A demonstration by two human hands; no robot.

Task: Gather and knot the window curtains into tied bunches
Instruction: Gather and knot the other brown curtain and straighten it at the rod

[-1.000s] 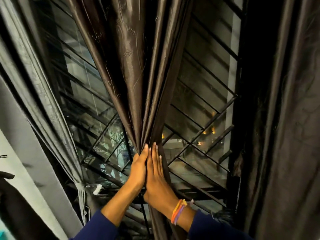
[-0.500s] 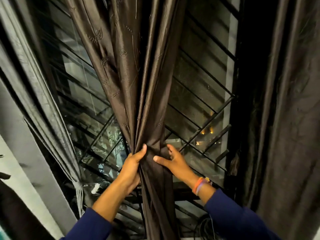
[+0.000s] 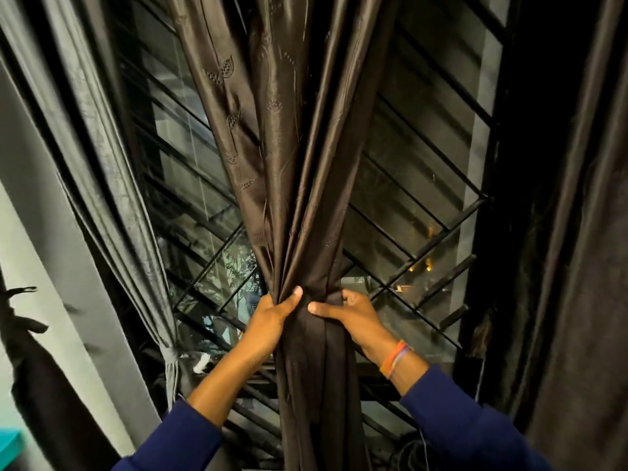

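Observation:
A glossy dark brown curtain [image 3: 289,158] hangs in front of the window, drawn into one narrow bunch at mid height. My left hand [image 3: 270,319] grips the bunch from its left side, thumb across the front. My right hand [image 3: 353,314] grips it from the right at the same height, thumb pointing toward the left thumb; its fingers wrap behind the cloth, out of sight. Below my hands the curtain falls straight down as a thick column.
A grey curtain [image 3: 112,185] at the left is knotted low [image 3: 171,353]. Another dark curtain [image 3: 577,266] hangs loose at the right. Behind them is a window with a black metal grille [image 3: 418,205]. A wall lies at far left.
My hands went from pressing flat together on the curtain to spreading around it, and now both close round the bunch, squeezing it narrower.

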